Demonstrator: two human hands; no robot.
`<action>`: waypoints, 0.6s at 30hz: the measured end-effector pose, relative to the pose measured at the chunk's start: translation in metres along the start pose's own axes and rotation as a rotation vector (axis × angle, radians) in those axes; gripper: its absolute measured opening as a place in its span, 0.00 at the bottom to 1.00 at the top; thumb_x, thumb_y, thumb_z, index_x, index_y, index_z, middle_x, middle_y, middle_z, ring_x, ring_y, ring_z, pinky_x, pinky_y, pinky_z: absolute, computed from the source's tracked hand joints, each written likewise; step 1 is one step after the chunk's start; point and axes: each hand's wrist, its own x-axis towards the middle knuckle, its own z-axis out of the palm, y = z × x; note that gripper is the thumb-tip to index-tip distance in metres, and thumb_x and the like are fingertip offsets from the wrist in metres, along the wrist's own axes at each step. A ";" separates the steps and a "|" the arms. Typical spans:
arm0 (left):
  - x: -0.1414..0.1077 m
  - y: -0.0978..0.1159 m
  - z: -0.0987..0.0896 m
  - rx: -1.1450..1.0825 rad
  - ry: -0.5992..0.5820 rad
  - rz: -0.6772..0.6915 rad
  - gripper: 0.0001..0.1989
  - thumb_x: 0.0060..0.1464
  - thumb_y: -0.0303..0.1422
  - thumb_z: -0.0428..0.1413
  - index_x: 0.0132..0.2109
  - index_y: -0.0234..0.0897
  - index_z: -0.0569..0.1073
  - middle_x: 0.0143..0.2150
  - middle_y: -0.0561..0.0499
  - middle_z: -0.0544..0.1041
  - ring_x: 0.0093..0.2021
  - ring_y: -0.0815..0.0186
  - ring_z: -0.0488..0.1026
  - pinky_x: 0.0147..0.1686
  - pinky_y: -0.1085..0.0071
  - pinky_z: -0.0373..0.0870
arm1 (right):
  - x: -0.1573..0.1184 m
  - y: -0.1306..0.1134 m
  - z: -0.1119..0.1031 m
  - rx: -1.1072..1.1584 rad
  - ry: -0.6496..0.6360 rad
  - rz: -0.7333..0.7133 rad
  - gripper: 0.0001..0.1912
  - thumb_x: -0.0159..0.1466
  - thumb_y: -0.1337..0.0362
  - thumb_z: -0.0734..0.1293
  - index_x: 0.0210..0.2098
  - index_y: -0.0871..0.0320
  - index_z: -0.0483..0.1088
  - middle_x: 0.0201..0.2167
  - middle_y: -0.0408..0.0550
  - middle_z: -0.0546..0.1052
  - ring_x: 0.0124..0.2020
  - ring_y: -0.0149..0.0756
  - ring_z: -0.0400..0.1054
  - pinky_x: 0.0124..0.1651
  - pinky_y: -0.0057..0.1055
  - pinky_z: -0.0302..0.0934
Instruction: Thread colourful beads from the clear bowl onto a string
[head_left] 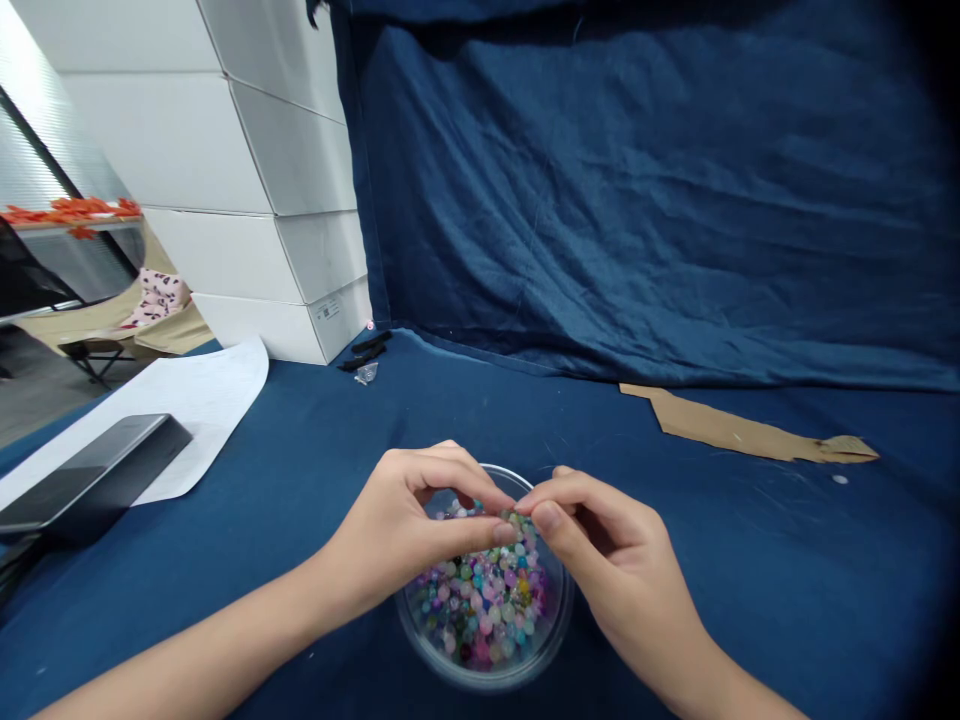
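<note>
A clear round bowl (487, 683) holds many small coloured beads (491, 600), pink, blue, green, purple and yellow. Above its left and upper part is my left hand (424, 520), thumb and index finger nearly together around a small bead at their tips. My right hand (611, 550) is over the bowl's right rim, thumb and index finger pinched close to the left fingertips. Whatever lies between the right fingertips is too small to make out.
A dark device (97, 475) rests on white paper (217, 410) at the left. White boxes (255, 250) are stacked behind. Torn cardboard (735, 428) lies at the right, before a blue curtain (637, 190). A small plastic bag (367, 374) and black pieces lie near the boxes.
</note>
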 end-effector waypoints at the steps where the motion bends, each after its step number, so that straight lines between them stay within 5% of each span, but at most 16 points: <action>1: 0.000 0.000 0.000 -0.003 0.001 -0.001 0.06 0.50 0.29 0.72 0.37 0.42 0.87 0.34 0.50 0.81 0.37 0.64 0.76 0.39 0.70 0.73 | 0.000 0.000 0.000 0.000 -0.001 -0.001 0.10 0.71 0.53 0.70 0.38 0.49 0.81 0.22 0.42 0.69 0.32 0.39 0.72 0.29 0.32 0.59; 9: 0.000 -0.001 0.001 -0.031 -0.002 0.017 0.05 0.53 0.30 0.72 0.38 0.43 0.87 0.36 0.50 0.81 0.40 0.64 0.76 0.42 0.70 0.73 | -0.002 -0.001 -0.001 -0.032 -0.013 -0.002 0.13 0.72 0.53 0.68 0.35 0.51 0.79 0.31 0.45 0.79 0.32 0.37 0.70 0.29 0.33 0.56; 18: 0.000 -0.001 -0.001 -0.040 -0.001 0.019 0.06 0.52 0.29 0.72 0.38 0.42 0.87 0.36 0.49 0.82 0.39 0.64 0.76 0.41 0.70 0.73 | -0.002 -0.001 -0.002 -0.028 -0.008 0.016 0.14 0.72 0.53 0.68 0.34 0.53 0.77 0.29 0.44 0.77 0.32 0.36 0.65 0.29 0.32 0.54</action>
